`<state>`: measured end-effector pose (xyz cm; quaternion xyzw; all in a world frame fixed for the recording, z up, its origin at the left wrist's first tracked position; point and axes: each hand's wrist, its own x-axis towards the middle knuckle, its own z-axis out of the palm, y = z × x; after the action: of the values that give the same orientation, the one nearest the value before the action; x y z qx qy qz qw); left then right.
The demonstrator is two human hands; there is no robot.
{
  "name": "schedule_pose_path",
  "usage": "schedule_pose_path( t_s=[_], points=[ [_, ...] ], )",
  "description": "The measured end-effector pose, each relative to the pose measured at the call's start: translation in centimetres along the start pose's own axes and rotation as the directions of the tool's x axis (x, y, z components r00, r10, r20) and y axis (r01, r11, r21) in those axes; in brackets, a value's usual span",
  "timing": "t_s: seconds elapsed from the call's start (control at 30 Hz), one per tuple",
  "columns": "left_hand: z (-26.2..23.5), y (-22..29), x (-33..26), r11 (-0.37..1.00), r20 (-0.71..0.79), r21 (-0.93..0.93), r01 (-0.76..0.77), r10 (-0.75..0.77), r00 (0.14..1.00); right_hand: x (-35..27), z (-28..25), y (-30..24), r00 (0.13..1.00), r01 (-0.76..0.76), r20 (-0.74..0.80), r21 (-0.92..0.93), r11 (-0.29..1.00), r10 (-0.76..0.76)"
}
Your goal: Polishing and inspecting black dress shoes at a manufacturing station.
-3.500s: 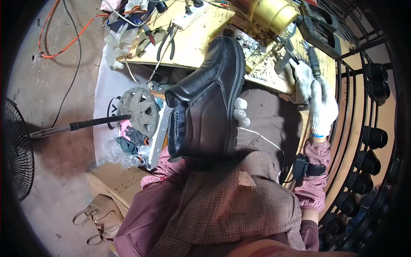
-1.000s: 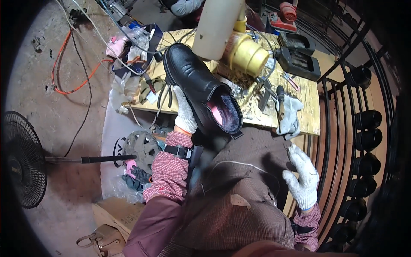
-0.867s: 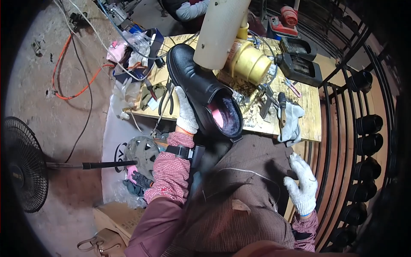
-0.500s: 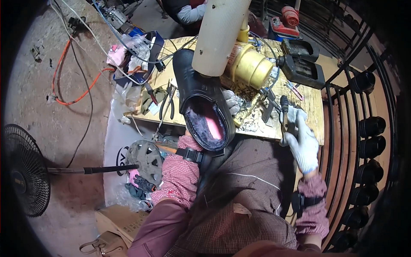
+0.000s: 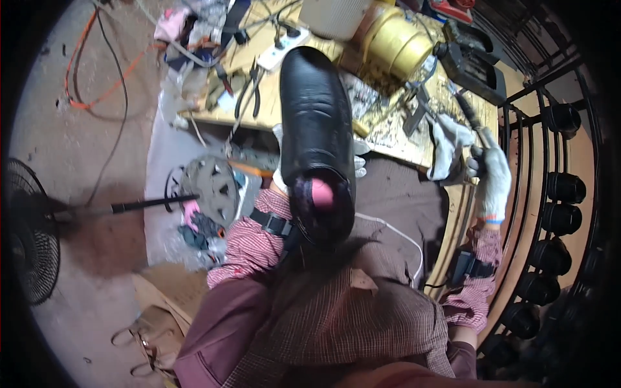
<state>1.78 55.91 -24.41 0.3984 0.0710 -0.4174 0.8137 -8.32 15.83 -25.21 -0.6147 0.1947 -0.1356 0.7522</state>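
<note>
A black leather shoe (image 5: 315, 110) with a dark fuzzy lining and a pink patch inside is held over my lap, toe pointing away. My left hand (image 5: 360, 161) grips it from below; gloved fingers show on both sides, and the palm is hidden. Over at the table's right corner, my gloved right hand (image 5: 493, 173) is closed round a slim hand tool (image 5: 468, 111) with a dark, thick far end. Its exact kind is unclear. A whitish cloth (image 5: 447, 145) hangs over the table edge beside that hand.
On the wooden table (image 5: 226, 116) lie pliers (image 5: 248, 97), a white power strip (image 5: 283, 48), a yellow cylindrical machine part (image 5: 401, 48) and black moulded blocks (image 5: 475, 68). A rack with black shoes (image 5: 561, 218) stands at right. A fan (image 5: 29, 233) is at left.
The shoe has come off the table edge toward me and turned straighter, its upper now facing up. My right hand, with the tool, has moved right, away from the cloth.
</note>
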Motion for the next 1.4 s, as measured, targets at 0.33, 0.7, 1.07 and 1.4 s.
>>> schedule_pose_path(
  t_s=[0.33,0.7,1.07,1.4],
  points=[
    [-0.9,-6.8,-2.7,0.989,-0.017,-0.058,0.136,-0.137,0.99,-13.5,8.4,-6.4,0.89,0.037,0.439,-0.341,0.939,0.124],
    [2.5,-6.3,-4.5,0.975,-0.016,-0.118,0.19,-0.194,0.981,-12.4,8.2,-5.0,0.694,0.601,0.693,-0.408,0.688,-0.195],
    [1.4,-6.9,-3.8,0.98,0.001,-0.091,0.174,-0.175,0.985,-12.0,8.0,-4.3,0.656,0.687,0.715,-0.434,0.582,-0.241],
    [0.4,-7.1,-3.3,0.981,0.04,-0.027,0.194,-0.193,0.98,-13.0,8.0,-6.1,0.617,0.725,0.754,-0.434,0.534,-0.226]
  ],
)
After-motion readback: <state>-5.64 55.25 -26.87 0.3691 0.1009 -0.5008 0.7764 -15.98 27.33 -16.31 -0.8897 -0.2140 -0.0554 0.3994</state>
